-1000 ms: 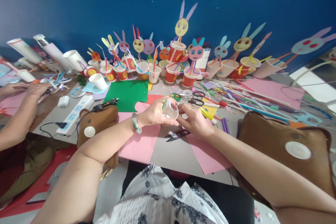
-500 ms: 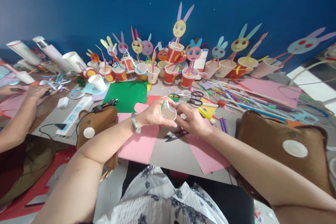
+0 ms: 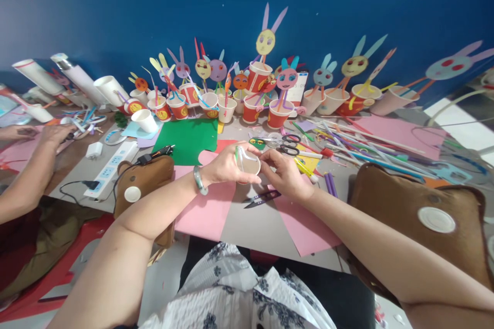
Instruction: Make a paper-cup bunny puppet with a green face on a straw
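A paper cup (image 3: 248, 165), its opening facing me, is held by my left hand (image 3: 227, 165), whose fingers and thumb wrap round its side. Pale strips with a bit of green show at the cup's rim. My right hand (image 3: 283, 172) is at the cup's right side with thumb and fingers pinched together near the rim; what lies between them is too small to make out. Below the hands, small dark snips (image 3: 262, 199) lie on the table. Scissors (image 3: 289, 144) lie just beyond my right hand.
Decorated cups with rabbit faces (image 3: 278, 113) line the wall. Green paper (image 3: 187, 139), pink sheets (image 3: 208, 211), a power strip (image 3: 111, 167) and brown cushions (image 3: 417, 221) lie around. Pipe cleaners (image 3: 358, 149) spread at the right. Another person's hands (image 3: 56, 136) work at the left.
My right hand's fingers have shifted slightly at the cup's rim, and the strips in the cup sit a little differently. The whole view has moved slightly.
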`<state>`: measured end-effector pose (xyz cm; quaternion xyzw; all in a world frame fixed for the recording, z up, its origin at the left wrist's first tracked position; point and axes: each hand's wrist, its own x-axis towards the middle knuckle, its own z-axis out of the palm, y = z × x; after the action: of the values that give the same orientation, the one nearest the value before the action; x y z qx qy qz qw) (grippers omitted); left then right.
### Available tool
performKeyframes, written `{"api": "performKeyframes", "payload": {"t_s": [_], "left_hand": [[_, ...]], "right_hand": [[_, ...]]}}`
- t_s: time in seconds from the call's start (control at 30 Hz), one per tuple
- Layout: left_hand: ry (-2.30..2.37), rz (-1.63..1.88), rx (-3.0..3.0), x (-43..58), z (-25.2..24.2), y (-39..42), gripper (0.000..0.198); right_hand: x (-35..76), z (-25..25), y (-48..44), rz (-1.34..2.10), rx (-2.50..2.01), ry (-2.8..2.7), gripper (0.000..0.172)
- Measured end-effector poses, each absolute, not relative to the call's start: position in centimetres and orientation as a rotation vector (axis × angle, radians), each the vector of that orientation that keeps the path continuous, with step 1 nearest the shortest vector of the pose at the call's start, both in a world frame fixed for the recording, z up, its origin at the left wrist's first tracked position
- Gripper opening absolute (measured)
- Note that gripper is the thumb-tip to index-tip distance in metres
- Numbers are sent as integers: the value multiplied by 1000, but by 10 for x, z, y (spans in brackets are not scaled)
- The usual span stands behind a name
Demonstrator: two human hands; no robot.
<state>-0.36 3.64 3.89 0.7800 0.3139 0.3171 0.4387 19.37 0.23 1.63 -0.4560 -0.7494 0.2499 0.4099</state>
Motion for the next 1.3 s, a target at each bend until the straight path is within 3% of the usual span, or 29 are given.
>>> {"api": "performKeyframes", "payload": {"t_s": [0.9,1.13,1.3], "left_hand": [[662,662,2133,-4,48,37,53],[689,728,2118,-6,44,38,58],[823,982,2034,-2,33,35,72]], "right_hand": [[198,20,4,680,-1093,-2034,11],[200,20,6,709,-1073,-1990,10],[199,19,3,518,-1083,-1913,9]]}}
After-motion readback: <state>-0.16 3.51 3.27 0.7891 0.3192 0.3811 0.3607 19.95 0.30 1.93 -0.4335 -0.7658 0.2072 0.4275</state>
